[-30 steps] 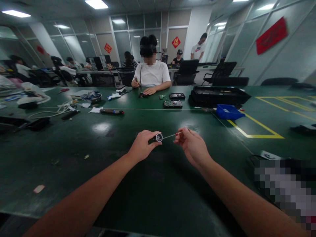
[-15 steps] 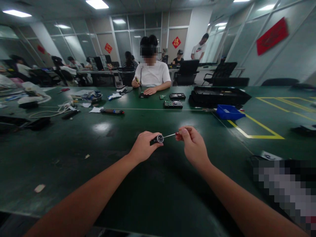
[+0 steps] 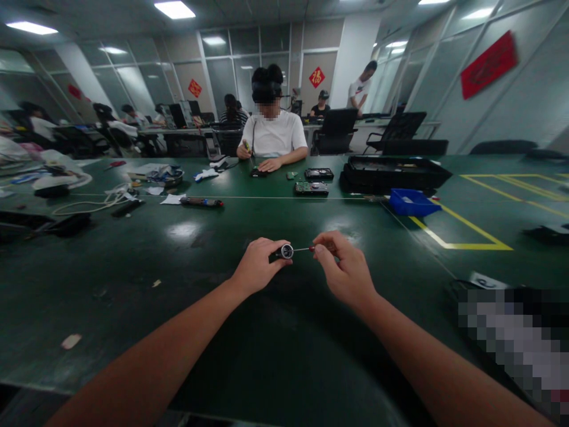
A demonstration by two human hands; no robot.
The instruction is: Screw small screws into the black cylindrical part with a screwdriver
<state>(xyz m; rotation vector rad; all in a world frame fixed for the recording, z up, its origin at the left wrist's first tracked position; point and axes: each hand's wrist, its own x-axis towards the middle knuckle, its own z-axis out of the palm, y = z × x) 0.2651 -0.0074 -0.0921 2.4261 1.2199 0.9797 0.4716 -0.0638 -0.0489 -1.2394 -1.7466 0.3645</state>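
Note:
My left hand (image 3: 258,264) grips a small dark cylinder (image 3: 287,251) with a silvery ring round its end, which faces me and to the right. Thumb and fingers wrap its left side, so most of its body is hidden. In my right hand (image 3: 344,264) is a thin screwdriver (image 3: 303,249), its reddish handle pinched between thumb and fingers. The metal shaft points left, and its tip reaches the cylinder's open end; whether it touches anything inside I cannot tell. Both hands are just above the green table (image 3: 275,362).
Across the table a person (image 3: 273,133) in a white shirt works on a dark part with a tool. Hard drives (image 3: 311,188) lie near that person. A blue bin (image 3: 413,203) and a black tray (image 3: 395,173) stand at right. A dark pen-like tool (image 3: 201,202) lies left of centre.
My right hand has lowered slightly and shifted a little left. The screwdriver now lies nearly level instead of slanting up to the right. My left hand keeps its hold on the cylinder.

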